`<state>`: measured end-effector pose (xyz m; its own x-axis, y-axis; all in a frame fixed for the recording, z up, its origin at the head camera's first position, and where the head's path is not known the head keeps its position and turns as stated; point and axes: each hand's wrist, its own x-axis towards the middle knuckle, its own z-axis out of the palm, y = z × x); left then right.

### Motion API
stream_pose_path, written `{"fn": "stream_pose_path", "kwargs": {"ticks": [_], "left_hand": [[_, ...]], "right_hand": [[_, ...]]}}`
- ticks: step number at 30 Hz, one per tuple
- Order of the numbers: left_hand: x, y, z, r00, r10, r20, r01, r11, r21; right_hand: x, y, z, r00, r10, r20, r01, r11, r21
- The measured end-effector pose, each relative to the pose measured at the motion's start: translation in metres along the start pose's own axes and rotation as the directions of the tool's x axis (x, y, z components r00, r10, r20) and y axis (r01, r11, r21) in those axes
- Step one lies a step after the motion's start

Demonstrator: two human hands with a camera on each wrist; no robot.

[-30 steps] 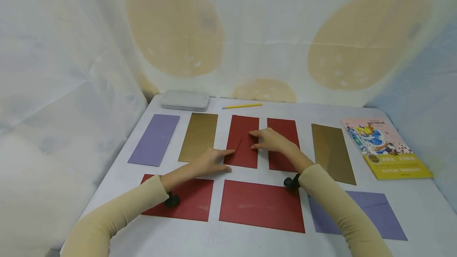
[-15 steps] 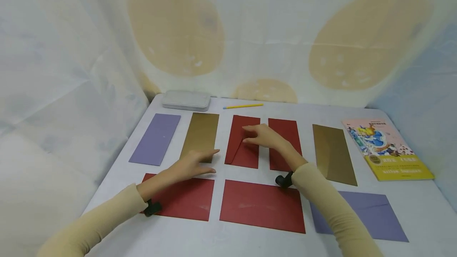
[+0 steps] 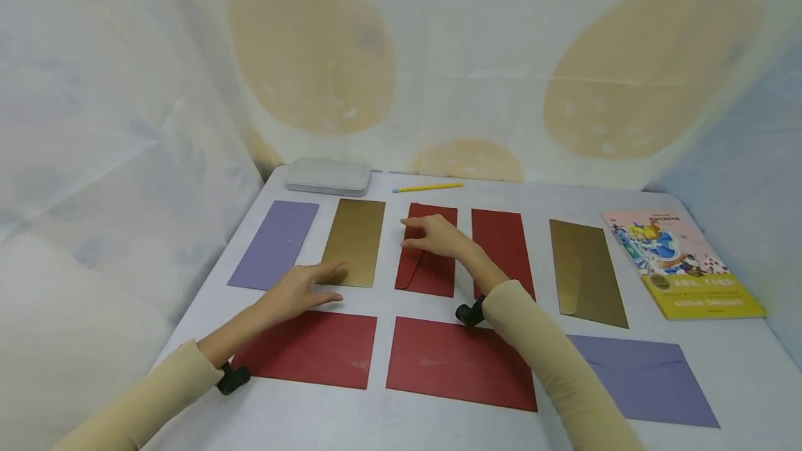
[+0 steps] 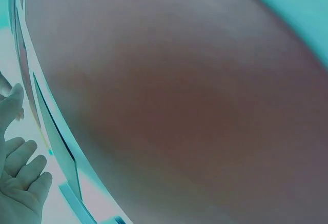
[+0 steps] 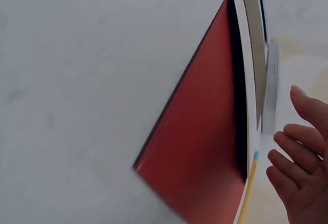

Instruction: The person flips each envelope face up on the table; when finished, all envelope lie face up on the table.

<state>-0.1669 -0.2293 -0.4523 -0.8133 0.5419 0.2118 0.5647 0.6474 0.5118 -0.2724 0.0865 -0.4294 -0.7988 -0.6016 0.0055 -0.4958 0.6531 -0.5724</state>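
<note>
The red envelope (image 3: 427,256) is pressed flat by the right hand (image 3: 432,236) with straight fingers, while the left hand (image 3: 294,291), relaxed and empty, hovers beside the gold envelope (image 3: 354,241), judged next to be grasped.

We face a white table (image 3: 720,360) backed by pale draped sheeting (image 3: 476,54) with 3 large tan blotches; soft, even light falls across it all.

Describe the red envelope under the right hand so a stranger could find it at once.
Start at the yellow pencil by the table's far edge. Directly in front of it, in the back row, lies the red envelope, third from the left, under the right hand. Unlike the red one beside it, its near-left corner is rounded.
</note>
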Motion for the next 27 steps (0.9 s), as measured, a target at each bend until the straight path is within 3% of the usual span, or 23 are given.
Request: {"fn": "stream_pose_path", "kwargs": {"ticks": [8, 13, 17, 21, 27], "left_hand": [[-0.015, -0.012, -0.011, 0.996, -0.081, -0.044, 0.083, 0.995, 0.048], [-0.017, -0.02, -0.016, 0.991, -0.117, -0.072, 0.122, 0.99, 0.068], [-0.016, -0.025, -0.019, 0.99, -0.111, -0.089, 0.118, 0.99, 0.082], [-0.014, -0.028, -0.02, 0.991, -0.103, -0.084, 0.111, 0.988, 0.102], [-0.008, -0.034, -0.017, 0.992, -0.124, -0.029, 0.127, 0.985, 0.119]], "right_hand": [[0.016, -0.008, 0.01, 1.0, 0.009, -0.002, -0.009, 1.0, 0.003], [0.026, -0.012, 0.018, 1.0, 0.009, -0.002, -0.009, 1.0, 0.006], [0.034, -0.017, 0.025, 1.0, -0.016, 0.018, 0.015, 1.0, 0.021], [0.042, -0.023, 0.033, 0.997, -0.069, 0.027, 0.068, 0.997, 0.029], [0.05, -0.034, 0.042, 0.996, -0.077, 0.055, 0.075, 0.997, 0.024]]}}
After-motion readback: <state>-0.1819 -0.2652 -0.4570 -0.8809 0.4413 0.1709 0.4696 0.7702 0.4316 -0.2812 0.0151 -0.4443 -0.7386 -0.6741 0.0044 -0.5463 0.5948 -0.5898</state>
